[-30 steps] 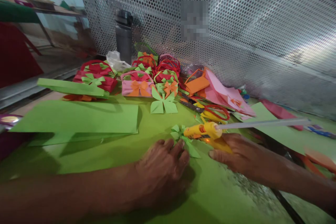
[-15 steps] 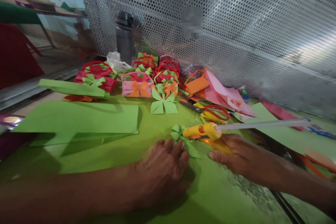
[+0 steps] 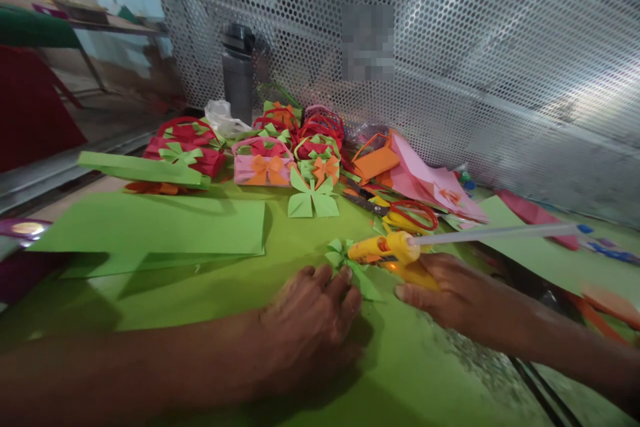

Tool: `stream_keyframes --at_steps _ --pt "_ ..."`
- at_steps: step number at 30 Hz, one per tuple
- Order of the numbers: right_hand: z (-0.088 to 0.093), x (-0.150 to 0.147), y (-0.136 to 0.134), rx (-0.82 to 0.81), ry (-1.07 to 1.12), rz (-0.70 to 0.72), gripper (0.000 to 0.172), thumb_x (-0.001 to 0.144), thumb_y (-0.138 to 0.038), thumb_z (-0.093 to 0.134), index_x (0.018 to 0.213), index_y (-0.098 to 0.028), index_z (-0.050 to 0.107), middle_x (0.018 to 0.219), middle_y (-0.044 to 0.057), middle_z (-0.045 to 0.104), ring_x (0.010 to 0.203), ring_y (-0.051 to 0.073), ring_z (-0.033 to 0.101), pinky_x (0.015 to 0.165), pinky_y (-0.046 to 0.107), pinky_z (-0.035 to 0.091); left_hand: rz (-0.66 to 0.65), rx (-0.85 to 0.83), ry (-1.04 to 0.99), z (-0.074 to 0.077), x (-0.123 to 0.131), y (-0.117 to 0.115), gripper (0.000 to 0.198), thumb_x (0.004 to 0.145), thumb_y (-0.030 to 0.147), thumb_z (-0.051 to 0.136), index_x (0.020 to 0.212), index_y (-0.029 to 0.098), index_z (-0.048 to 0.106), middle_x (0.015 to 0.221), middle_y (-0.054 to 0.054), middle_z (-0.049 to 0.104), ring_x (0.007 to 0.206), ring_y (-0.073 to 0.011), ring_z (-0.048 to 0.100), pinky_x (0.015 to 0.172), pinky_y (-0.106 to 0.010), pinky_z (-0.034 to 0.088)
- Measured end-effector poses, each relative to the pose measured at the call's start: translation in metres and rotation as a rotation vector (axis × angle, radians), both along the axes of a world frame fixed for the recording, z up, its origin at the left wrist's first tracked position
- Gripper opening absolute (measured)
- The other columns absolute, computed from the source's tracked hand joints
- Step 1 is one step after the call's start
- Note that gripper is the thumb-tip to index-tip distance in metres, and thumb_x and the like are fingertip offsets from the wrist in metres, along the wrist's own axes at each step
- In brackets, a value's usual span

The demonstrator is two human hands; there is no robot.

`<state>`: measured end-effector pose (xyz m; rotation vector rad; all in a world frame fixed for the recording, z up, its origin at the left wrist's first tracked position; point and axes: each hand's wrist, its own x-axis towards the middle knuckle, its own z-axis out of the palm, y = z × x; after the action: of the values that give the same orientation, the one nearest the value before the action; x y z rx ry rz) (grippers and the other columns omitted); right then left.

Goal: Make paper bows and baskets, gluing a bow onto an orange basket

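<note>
My right hand [image 3: 450,297] is wrapped round the grip of a yellow glue gun [image 3: 387,250] with a long clear glue stick [image 3: 500,232] out of its back. The gun's nozzle points left onto a small green paper bow [image 3: 345,260] lying on the green paper sheet [image 3: 240,287]. My left hand [image 3: 310,317] rests palm down on the sheet, its fingertips pressed on the bow's near edge. A larger green paper bow [image 3: 313,199] lies farther back.
Several red, pink and orange paper baskets [image 3: 263,163] stand at the back before a perforated metal screen [image 3: 450,47]. Red-handled scissors [image 3: 405,213], pink paper [image 3: 430,180], a grey bottle [image 3: 237,73] and folded green sheets [image 3: 150,227] lie around.
</note>
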<state>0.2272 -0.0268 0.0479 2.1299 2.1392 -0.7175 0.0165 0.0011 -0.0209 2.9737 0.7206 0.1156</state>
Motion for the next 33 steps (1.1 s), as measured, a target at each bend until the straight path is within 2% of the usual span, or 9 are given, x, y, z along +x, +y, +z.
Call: stream_keyframes --at_steps 3,10,16,23,29,33 --pt "0.0006 -0.0002 0.0006 0.006 0.002 -0.027 0.053 0.083 -0.055 0.043 0.116 -0.017 0.059 0.12 0.014 0.061 0.115 0.034 0.051 0.098 0.048 0.038 -0.004 -0.013 0.008 0.0017 -0.0002 0.0001 0.047 0.089 0.047 0.045 0.119 0.011 0.052 0.125 -0.017 0.053 0.092 -0.0305 0.055 0.076 -0.048 0.05" --pt "-0.0006 0.0021 -0.0029 -0.012 -0.013 0.0 0.058 0.083 -0.058 0.042 0.121 -0.016 0.057 0.125 0.014 0.058 0.12 0.034 0.048 0.102 0.051 0.034 -0.013 -0.005 -0.014 -0.0011 0.0001 0.0016 0.048 0.089 0.047 0.044 0.118 0.01 0.053 0.124 -0.018 0.054 0.092 -0.0312 0.055 0.075 -0.049 0.05" --pt "-0.0001 0.0004 0.0007 0.029 -0.004 0.0 0.051 0.083 -0.054 0.043 0.113 -0.017 0.062 0.109 0.014 0.065 0.106 0.034 0.057 0.093 0.049 0.043 0.014 -0.001 0.003 -0.0004 0.0009 0.0006 0.044 0.089 0.045 0.045 0.118 0.013 0.054 0.122 -0.015 0.055 0.093 -0.0294 0.054 0.077 -0.047 0.049" --pt "-0.0016 0.0024 -0.0017 -0.023 -0.028 0.009 0.054 0.083 -0.056 0.041 0.116 -0.017 0.059 0.119 0.014 0.06 0.116 0.033 0.05 0.101 0.048 0.035 -0.008 0.012 0.02 0.002 0.0002 -0.0001 0.048 0.09 0.049 0.041 0.119 0.012 0.053 0.122 -0.016 0.054 0.092 -0.0285 0.054 0.076 -0.046 0.049" --pt "-0.0008 0.0012 0.0029 0.022 -0.024 0.019 0.053 0.083 -0.056 0.041 0.113 -0.016 0.06 0.11 0.015 0.064 0.105 0.033 0.056 0.094 0.049 0.041 0.008 0.002 -0.001 -0.0028 0.0005 0.0007 0.044 0.09 0.047 0.044 0.116 0.013 0.053 0.12 -0.015 0.055 0.092 -0.0293 0.054 0.075 -0.046 0.05" --pt "-0.001 0.0032 -0.0005 0.005 -0.034 0.02 0.057 0.083 -0.057 0.041 0.116 -0.015 0.059 0.114 0.015 0.062 0.109 0.034 0.054 0.097 0.05 0.038 -0.003 0.0 0.001 -0.0014 0.0002 0.0014 0.045 0.089 0.047 0.044 0.116 0.012 0.053 0.119 -0.015 0.055 0.092 -0.0301 0.054 0.076 -0.048 0.05"
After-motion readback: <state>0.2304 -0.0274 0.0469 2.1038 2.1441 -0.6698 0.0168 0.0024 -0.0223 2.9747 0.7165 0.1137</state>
